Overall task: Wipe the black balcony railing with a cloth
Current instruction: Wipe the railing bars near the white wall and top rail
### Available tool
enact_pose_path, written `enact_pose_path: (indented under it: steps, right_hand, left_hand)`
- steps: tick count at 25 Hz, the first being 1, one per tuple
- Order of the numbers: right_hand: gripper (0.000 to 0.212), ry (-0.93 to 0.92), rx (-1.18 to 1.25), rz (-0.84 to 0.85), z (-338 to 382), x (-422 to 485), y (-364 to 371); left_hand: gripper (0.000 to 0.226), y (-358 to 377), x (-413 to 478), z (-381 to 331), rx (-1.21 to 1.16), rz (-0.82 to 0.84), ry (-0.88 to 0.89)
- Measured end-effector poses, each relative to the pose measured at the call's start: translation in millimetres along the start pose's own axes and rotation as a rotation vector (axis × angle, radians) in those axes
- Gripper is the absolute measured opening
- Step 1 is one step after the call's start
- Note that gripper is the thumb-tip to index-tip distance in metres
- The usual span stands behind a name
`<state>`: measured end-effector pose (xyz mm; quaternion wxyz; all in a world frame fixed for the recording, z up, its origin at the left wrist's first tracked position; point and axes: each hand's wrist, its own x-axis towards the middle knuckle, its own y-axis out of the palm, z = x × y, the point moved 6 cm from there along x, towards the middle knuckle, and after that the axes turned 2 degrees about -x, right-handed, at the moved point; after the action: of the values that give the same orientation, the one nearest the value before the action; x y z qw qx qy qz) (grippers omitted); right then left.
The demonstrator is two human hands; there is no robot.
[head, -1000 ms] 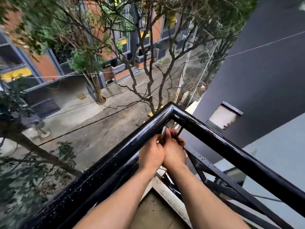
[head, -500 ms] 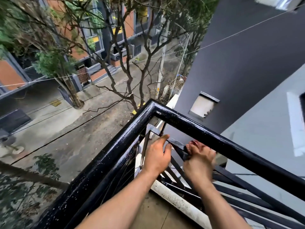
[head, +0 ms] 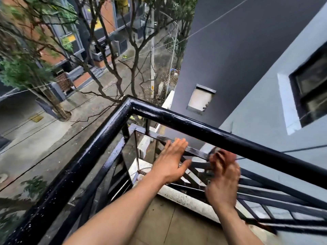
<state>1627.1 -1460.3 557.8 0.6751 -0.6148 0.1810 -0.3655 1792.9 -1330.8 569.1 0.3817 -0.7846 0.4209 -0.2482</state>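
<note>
Structurally, the glossy black metal balcony railing (head: 194, 124) is rigid and fixed. It runs from its corner toward the lower right, with a thin black inner crossbar (head: 192, 149) just below the top tube. The paint looks wet and is judged slippery, so pressure is best applied through the cloth, wrapped around the bar. The small reddish cloth (head: 230, 156), judged soft and light, sits at the crossbar in the right hand (head: 223, 175), whose curled fingers appear to pinch it, though blur limits certainty. The left hand (head: 169, 163) lies spread, fingers straight, touching the crossbar. A pale concrete ledge (head: 184, 198) runs below.
</note>
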Motion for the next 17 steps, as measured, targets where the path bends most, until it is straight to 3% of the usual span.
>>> enact_pose_path:
  steps: [3, 4, 6, 8, 10, 12, 14, 17]
  right_hand:
    - [0.093, 0.359, 0.036, 0.131, -17.6, -11.9, 8.2]
    - [0.091, 0.378, 0.094, 0.165, -5.1, -8.3, 13.6]
    - [0.083, 0.109, 0.081, 0.183, 20.9, -1.1, 17.9]
    - [0.075, -0.148, -0.009, 0.139, -4.7, 0.0, 11.1]
    - [0.086, -0.077, -0.044, 0.052, -71.7, -3.0, -5.1]
    - [0.104, 0.21, -0.073, 0.003, -129.9, -15.6, -23.3]
    - [0.106, 0.328, -0.058, 0.018, -139.0, -21.6, -22.5]
    - [0.092, -0.032, -0.124, 0.055, -158.7, -27.0, -19.8]
  left_hand:
    - [0.079, 16.0, 4.0, -22.9, 0.024, 0.016, -0.011]
    - [0.081, 24.5, 6.9, -35.2, 0.017, 0.017, -0.002]
    - [0.079, 41.9, 14.0, -58.1, 0.001, 0.031, 0.03]
    - [0.077, 61.0, 21.0, -80.5, 0.031, 0.08, 0.058]
    - [0.075, 77.8, 23.0, -98.8, 0.103, 0.117, 0.088]
    - [0.076, 98.6, 22.2, -120.0, 0.167, 0.156, 0.1]
    - [0.08, 121.0, 20.3, -147.1, 0.169, 0.17, 0.086]
    - [0.086, 154.7, 20.6, -197.7, 0.139, 0.169, 0.094]
